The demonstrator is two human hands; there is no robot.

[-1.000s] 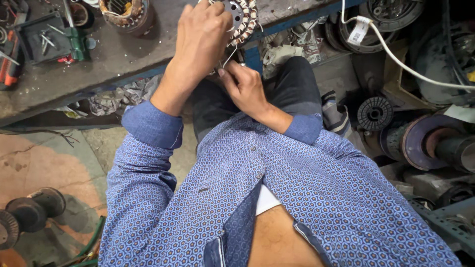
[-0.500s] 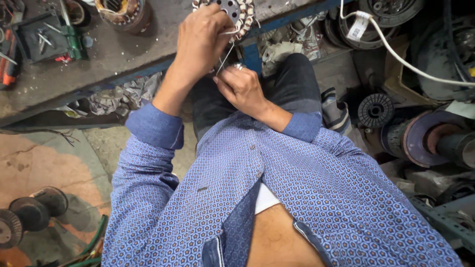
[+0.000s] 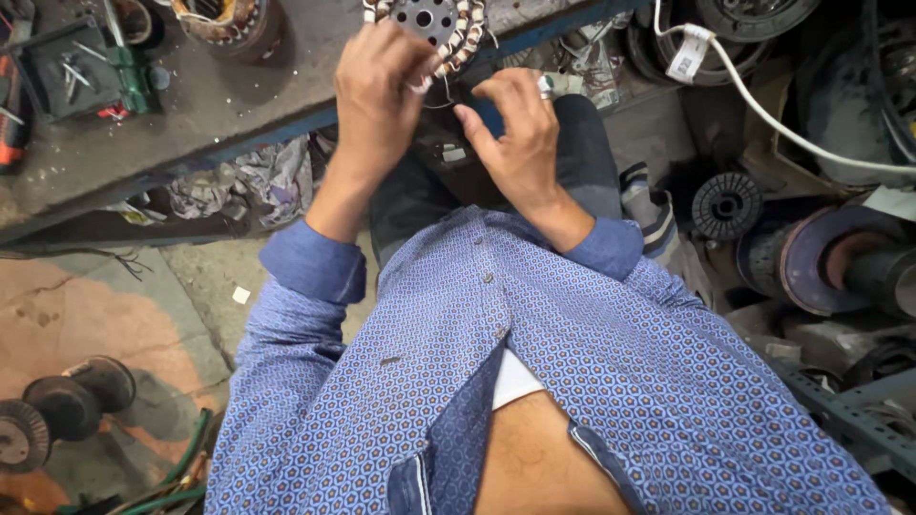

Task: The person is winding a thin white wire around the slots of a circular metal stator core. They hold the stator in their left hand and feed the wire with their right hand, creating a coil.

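— Well, where was that round motor part (image 3: pixel 426 21) with the wound coils?

— Right at the near edge of the workbench (image 3: pixel 191 114), up top. The left hand (image 3: pixel 377 100) lay over its lower rim, fingers curled on the coils.

— And the right hand (image 3: pixel 515 133)?

— Just beside it, fingertips pinched narrow on a thin wire (image 3: pixel 445 95) running up to the part. A ring showed on one finger.

— Anything else around?

— Another wound coil piece (image 3: pixel 224 21) stood at the bench's far edge, and a white cable (image 3: pixel 792 133) ran off to the right.

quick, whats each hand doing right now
Left hand: closed over the rim of the round wound stator at the bench edge.
Right hand: fingers pinched below the stator, apparently on a thin wire.
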